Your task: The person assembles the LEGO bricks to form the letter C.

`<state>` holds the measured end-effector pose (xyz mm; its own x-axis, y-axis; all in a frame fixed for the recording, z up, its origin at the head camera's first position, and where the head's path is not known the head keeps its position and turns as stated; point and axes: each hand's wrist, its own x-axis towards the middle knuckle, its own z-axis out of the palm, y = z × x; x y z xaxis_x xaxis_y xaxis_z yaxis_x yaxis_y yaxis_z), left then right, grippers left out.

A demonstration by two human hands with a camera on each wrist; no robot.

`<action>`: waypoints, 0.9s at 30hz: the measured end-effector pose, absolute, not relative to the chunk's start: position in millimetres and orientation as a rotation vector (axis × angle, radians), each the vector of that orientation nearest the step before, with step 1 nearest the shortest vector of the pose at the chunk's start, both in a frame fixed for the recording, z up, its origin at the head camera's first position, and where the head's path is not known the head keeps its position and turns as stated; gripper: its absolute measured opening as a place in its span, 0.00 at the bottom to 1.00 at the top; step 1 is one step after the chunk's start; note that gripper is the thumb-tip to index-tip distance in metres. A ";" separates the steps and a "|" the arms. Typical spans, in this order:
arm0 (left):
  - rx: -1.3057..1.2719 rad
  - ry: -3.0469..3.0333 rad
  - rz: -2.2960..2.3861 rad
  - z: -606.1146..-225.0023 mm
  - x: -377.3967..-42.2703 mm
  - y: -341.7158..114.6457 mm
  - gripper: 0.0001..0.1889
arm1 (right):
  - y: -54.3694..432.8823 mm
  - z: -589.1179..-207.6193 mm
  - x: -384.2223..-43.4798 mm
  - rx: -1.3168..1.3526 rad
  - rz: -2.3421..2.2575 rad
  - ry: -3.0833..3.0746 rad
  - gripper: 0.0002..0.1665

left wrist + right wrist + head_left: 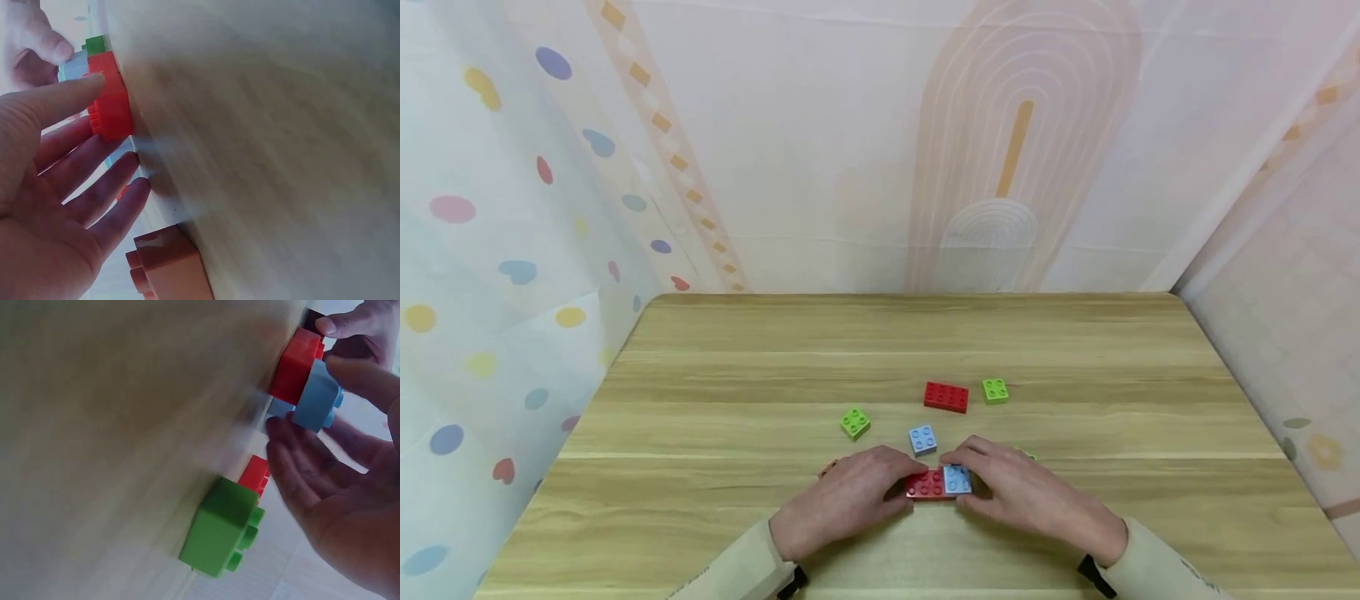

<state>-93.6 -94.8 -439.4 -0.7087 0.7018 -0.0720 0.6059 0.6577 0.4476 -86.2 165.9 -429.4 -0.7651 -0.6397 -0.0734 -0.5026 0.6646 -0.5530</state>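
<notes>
In the head view a red brick (925, 485) lies near the table's front, with a light blue brick (957, 479) stacked on its right end. My left hand (846, 496) pinches the red brick at its left end, thumb on the near side and fingers on the far side. My right hand (1026, 496) has thumb and fingers around the light blue brick (317, 397), seen closely in the right wrist view. Just beyond the hands sits a second light blue brick (922, 440). Whether the stacked bricks are fully pressed together cannot be told.
Farther back on the wooden table (737, 375) lie another red brick (946, 397) and two green bricks, one at right (996, 391) and one at left (854, 423). An orange brick (175, 269) is beside the left hand, a larger green brick (219, 525) beside the right.
</notes>
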 end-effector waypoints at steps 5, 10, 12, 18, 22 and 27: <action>1.061 2.615 0.606 -437.0 -90.9 -95.8 0.21 | 163.2 -429.0 -84.0 -0.878 -0.699 2.631 0.31; 1.110 2.601 0.663 -434.2 -87.7 -101.9 0.22 | 159.1 -428.2 -84.5 -0.876 -0.676 2.643 0.27; 1.134 2.614 0.705 -432.2 -87.3 -106.9 0.22 | 158.4 -428.5 -84.8 -0.886 -0.661 2.653 0.26; 1.157 2.737 0.788 -423.1 -92.6 -126.4 0.24 | 159.1 -429.4 -85.3 -0.889 -0.641 2.671 0.25; 1.183 2.790 0.833 -418.0 -99.7 -138.3 0.24 | 159.6 -428.8 -85.3 -0.873 -0.641 2.664 0.25; 1.202 2.782 0.883 -415.8 -111.4 -150.5 0.24 | 159.4 -428.0 -84.9 -0.860 -0.645 2.653 0.25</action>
